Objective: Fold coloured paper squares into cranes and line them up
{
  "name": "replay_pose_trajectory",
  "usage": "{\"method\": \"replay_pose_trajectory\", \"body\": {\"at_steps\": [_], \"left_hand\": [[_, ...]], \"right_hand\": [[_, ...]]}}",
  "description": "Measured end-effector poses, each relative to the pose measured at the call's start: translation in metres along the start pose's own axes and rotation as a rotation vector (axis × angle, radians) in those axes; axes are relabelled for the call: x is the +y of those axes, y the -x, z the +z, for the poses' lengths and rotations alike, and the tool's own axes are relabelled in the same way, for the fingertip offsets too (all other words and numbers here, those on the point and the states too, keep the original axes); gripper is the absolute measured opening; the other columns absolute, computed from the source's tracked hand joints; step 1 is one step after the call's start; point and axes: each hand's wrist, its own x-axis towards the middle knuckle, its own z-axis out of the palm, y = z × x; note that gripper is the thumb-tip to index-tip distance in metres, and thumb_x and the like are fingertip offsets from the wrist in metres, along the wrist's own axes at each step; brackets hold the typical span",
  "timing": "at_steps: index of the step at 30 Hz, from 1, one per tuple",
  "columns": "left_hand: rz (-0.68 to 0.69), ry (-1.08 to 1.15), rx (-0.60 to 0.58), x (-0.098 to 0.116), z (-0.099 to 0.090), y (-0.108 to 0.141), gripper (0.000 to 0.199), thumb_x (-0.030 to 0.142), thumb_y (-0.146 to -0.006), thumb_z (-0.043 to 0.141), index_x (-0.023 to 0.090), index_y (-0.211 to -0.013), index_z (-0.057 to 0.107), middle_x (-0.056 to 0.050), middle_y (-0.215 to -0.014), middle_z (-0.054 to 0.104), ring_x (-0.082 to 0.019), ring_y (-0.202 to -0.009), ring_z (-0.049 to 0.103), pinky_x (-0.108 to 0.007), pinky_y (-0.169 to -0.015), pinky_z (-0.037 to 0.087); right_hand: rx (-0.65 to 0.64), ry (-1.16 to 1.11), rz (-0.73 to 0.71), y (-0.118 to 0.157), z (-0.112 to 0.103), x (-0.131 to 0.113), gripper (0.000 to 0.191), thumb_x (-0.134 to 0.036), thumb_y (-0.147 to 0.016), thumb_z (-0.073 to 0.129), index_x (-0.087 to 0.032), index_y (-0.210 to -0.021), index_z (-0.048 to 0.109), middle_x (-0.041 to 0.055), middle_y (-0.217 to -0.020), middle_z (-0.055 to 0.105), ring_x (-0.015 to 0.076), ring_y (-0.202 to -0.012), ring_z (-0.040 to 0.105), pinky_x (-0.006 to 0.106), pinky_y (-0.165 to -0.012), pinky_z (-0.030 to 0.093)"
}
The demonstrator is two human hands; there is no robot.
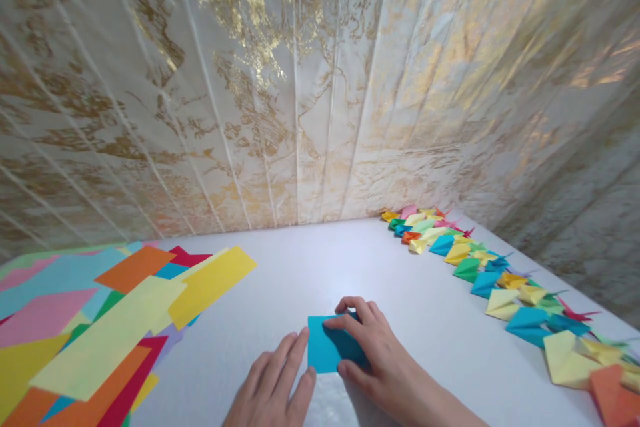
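At the near edge, the left hand point(273, 380) rests with its fingers extended and close together, the thumb a little apart; the tips are at the left edge of the blue paper point(320, 347) and do not pinch it. The right hand point(383, 353) is curved over the right part, with thumb and index finger spread on it; whether another finger pinches the far edge, I cannot tell. The blue paper lies on the white tabletop point(300, 267), between both hands. It looks like a plain flat rectangle, without points or wings; its right end is hidden by the hand. Farther to the left, many loose sheets point(100, 340) overlap, and to the right, folded pieces point(530, 325) make a long band. Both groups lie apart from the fingers and do not obstruct them. Behind everything is a gold-patterned covering point(260, 113).
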Motion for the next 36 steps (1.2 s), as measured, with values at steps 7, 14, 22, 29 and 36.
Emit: {"method": "replay_pose_trajectory", "body": {"at_steps": [7,14,22,29,36], "left_hand": [[0.045,-0.043,0.009,-0.006,0.001,0.003,0.019,0.033,-0.097,0.054,0.028,-0.111,0.065,-0.006,-0.128,0.07,-0.023,-0.117,0.059,-0.031,-0.091,0.043],[0.014,-0.062,0.061,-0.019,-0.009,-0.007,0.046,0.062,-0.09,0.055,0.023,-0.112,0.068,-0.012,-0.128,0.07,-0.028,-0.115,0.06,-0.036,-0.089,0.044],[-0.006,0.151,0.082,-0.002,-0.002,-0.02,0.051,0.064,-0.091,0.056,0.018,-0.11,0.066,-0.006,-0.108,0.076,-0.022,-0.095,0.068,-0.033,-0.083,0.05],[-0.238,0.298,-0.133,0.007,-0.008,-0.045,0.013,0.026,-0.082,0.069,0.022,-0.094,0.065,-0.003,-0.092,0.071,-0.024,-0.081,0.064,-0.035,-0.072,0.05],[-0.224,0.26,-0.09,0.013,-0.003,-0.045,0.027,0.043,-0.085,0.067,0.02,-0.099,0.066,-0.006,-0.101,0.074,-0.025,-0.09,0.066,-0.037,-0.082,0.049]], "right_hand": [[-0.155,0.092,-0.02,0.01,-0.036,0.014,0.069,-0.002,-0.073,0.057,-0.03,-0.136,0.054,0.0102,-0.143,0.043,0.0309,-0.134,0.038,0.051,-0.112,0.034],[-0.273,0.134,-0.216,0.004,-0.038,0.004,0.055,-0.018,-0.08,0.072,-0.029,-0.133,0.058,0.0081,-0.145,0.047,0.0312,-0.135,0.036,0.048,-0.114,0.03],[-0.197,0.058,-0.252,0.003,-0.017,-0.001,0.059,-0.025,-0.082,0.073,-0.032,-0.138,0.056,0.008,-0.122,0.056,0.0269,-0.112,0.048,0.044,-0.103,0.039],[-0.156,-0.043,-0.229,0.0,-0.017,0.006,0.056,-0.022,-0.079,0.077,-0.03,-0.132,0.061,0.0068,-0.119,0.057,0.0255,-0.111,0.049,0.041,-0.103,0.039],[-0.16,-0.095,-0.26,0.001,-0.018,0.008,0.067,-0.002,-0.069,0.061,-0.027,-0.132,0.06,0.0065,-0.116,0.055,0.024,-0.111,0.048,0.039,-0.103,0.039]]}}
